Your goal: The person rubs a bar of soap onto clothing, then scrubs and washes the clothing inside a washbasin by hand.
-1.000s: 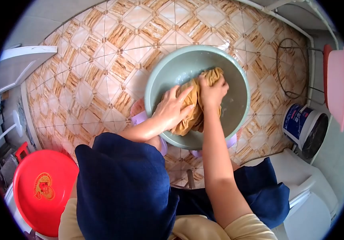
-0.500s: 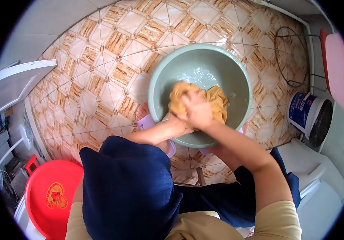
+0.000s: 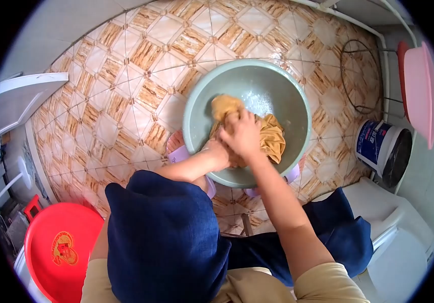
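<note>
A mustard-yellow cloth (image 3: 273, 139), crumpled and wet-looking, lies in a large grey-green basin (image 3: 304, 93) on the floor. Low in the basin, near its front-left side, my left hand (image 3: 218, 153) is closed around part of the cloth. My right hand (image 3: 242, 134) sits just above and to the right of it, fingers curled over the bunched fabric and slightly blurred. One wad of the cloth sticks up beyond my hands, while a looser fold spreads to their right. Some shiny wetness shows on the basin's bottom. The cloth's exact kind cannot be made out.
A red basin (image 3: 40, 247) stands at lower left. To the right are a white-and-blue bucket (image 3: 377, 146) lying tilted, a pink basin (image 3: 421, 93) against the wall and a wire ring (image 3: 346, 76). My purple slippers (image 3: 177, 154) flank the grey-green basin on the tiled floor (image 3: 141, 55).
My right hand has shifted over the cloth toward the left, and a wad of fabric now bulges out past my fingers. The whole view has moved slightly.
</note>
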Tool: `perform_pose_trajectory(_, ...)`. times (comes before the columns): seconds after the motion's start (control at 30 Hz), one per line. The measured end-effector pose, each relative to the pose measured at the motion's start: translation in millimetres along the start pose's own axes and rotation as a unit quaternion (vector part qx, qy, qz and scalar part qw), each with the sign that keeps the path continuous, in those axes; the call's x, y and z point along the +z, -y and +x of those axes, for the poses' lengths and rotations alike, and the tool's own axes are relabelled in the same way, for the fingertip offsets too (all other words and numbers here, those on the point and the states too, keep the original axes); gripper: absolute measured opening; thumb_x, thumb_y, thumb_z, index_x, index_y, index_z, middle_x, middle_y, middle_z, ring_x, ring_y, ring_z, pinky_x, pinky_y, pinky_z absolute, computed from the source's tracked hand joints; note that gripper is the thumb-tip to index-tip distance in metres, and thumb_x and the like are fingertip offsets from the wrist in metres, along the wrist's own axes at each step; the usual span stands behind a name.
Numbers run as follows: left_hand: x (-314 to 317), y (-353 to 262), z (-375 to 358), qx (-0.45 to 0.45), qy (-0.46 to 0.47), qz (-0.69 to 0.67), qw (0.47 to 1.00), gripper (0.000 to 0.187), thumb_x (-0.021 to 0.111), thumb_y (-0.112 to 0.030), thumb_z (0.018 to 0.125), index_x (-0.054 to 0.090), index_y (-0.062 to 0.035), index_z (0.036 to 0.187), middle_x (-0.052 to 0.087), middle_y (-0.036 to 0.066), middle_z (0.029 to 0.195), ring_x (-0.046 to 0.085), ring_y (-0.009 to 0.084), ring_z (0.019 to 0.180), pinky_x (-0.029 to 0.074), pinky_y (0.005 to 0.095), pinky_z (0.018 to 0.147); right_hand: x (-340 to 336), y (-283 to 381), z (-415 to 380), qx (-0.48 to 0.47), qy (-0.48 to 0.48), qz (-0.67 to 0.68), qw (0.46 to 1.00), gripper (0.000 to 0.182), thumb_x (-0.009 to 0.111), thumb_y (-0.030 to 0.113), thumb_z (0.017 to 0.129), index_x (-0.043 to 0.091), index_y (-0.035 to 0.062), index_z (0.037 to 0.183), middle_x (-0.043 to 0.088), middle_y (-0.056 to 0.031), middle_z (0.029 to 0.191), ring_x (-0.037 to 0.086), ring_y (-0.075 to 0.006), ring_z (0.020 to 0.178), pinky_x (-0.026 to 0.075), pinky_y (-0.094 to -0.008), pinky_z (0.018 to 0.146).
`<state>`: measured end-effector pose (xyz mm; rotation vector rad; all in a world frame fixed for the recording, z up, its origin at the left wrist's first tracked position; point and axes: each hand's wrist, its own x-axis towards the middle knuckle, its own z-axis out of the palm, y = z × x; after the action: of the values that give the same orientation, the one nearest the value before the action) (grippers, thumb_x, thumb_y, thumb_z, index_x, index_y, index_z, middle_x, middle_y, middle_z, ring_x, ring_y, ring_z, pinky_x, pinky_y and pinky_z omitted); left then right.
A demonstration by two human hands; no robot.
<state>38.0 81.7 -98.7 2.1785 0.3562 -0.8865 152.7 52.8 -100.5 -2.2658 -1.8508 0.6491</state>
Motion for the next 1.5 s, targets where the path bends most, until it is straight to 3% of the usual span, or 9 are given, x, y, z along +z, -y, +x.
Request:
perform_pose_trajectory(0.1,12,-11,7,-0.077,0.007,0.066,0.995,0.087,0.048,-0.059,0.086,0.017,-0.0054,0.147,0.010,0.029,0.150,0.005,0.0467,0.139,0.010,0.0475,0.114,33,-20,15,-0.053,-0.011,-0.024,0.998,0.023,0.061,0.026,0.076,0.062,0.0131,0.096,0.057,-0.0173,0.110,0.055,-0.0339,0.098,0.043,-0.0493,0.082)
perform_pose_trajectory(0.27,21,6,10,-0.079,-0.119,0.060,0.988,0.088,0.051,-0.061,0.083,0.016,-0.0157,0.149,0.007,0.024,0.152,0.003,0.0438,0.140,0.008,0.0491,0.113,9,-29,87,0.251,0.030,0.144,0.957,0.028,0.047,0.019,0.084,0.057,0.0113,0.109,0.060,-0.0223,0.105,0.058,-0.0365,0.099,0.043,-0.0501,0.089)
perform_pose_trajectory(0.5,14,6,13,-0.033,0.066,-0.045,0.996,0.081,0.050,-0.054,0.087,0.022,-0.0069,0.147,0.012,0.029,0.149,0.001,0.0457,0.139,0.007,0.0479,0.114,-1,-3,3,-0.071,0.033,-0.028,0.997,0.033,0.050,0.034,0.082,0.067,0.0076,0.090,0.064,-0.0183,0.091,0.061,-0.0347,0.092,0.047,-0.0476,0.083)
perform_pose_trajectory(0.7,24,4,7,-0.068,-0.126,-0.004,0.990,0.081,0.053,-0.051,0.086,0.020,-0.0108,0.148,0.008,0.026,0.152,0.005,0.0426,0.140,0.009,0.0485,0.114,16,-36,85,0.203,0.030,0.091,0.974,0.034,0.055,0.035,0.079,0.069,0.0096,0.096,0.067,-0.0149,0.093,0.063,-0.0340,0.087,0.048,-0.0420,0.083)
perform_pose_trajectory(0.9,5,1,7,-0.072,0.000,0.028,0.997,0.078,0.050,-0.052,0.087,0.022,-0.0088,0.146,0.010,0.027,0.151,0.005,0.0420,0.141,0.008,0.0483,0.114,3,-22,18,-0.020,-0.028,0.063,0.997,0.033,0.062,0.036,0.076,0.069,0.0103,0.095,0.057,-0.0048,0.119,0.052,-0.0243,0.108,0.041,-0.0459,0.089)
perform_pose_trajectory(1.03,15,0,12,-0.080,0.009,0.004,0.997,0.076,0.053,-0.047,0.086,0.027,-0.0047,0.144,0.013,0.029,0.149,0.005,0.0432,0.140,0.008,0.0474,0.115,28,-10,-1,-0.031,-0.029,0.011,0.999,0.028,0.066,0.034,0.073,0.065,0.0107,0.089,0.064,-0.0062,0.102,0.058,-0.0250,0.102,0.043,-0.0438,0.083)
perform_pose_trajectory(1.2,14,5,2,-0.058,-0.104,-0.006,0.993,0.088,0.057,-0.051,0.083,0.015,-0.0078,0.148,-0.002,0.027,0.151,0.005,0.0421,0.140,0.011,0.0436,0.114,21,-33,86,0.225,0.007,0.123,0.966,0.019,0.056,0.023,0.083,0.064,0.0122,0.095,0.062,-0.0078,0.109,0.061,-0.0301,0.088,0.047,-0.0396,0.072)
perform_pose_trajectory(1.37,23,9,15,-0.067,-0.075,0.018,0.995,0.087,0.057,-0.051,0.083,0.018,-0.0072,0.147,0.006,0.027,0.151,0.008,0.0416,0.140,0.011,0.0444,0.114,11,-37,36,0.006,-0.016,0.198,0.980,0.027,0.050,0.024,0.082,0.066,0.0116,0.100,0.057,-0.0075,0.115,0.052,-0.0273,0.110,0.036,-0.0476,0.094)
perform_pose_trajectory(1.5,-6,1,4,-0.048,0.051,-0.082,0.994,0.078,0.054,-0.048,0.086,0.029,0.0007,0.142,0.012,0.027,0.150,0.006,0.0432,0.140,0.011,0.0435,0.115,17,-9,4,-0.004,-0.038,0.053,0.998,0.023,0.056,0.028,0.079,0.066,0.0101,0.090,0.062,-0.0091,0.103,0.056,-0.0268,0.103,0.041,-0.0465,0.087)
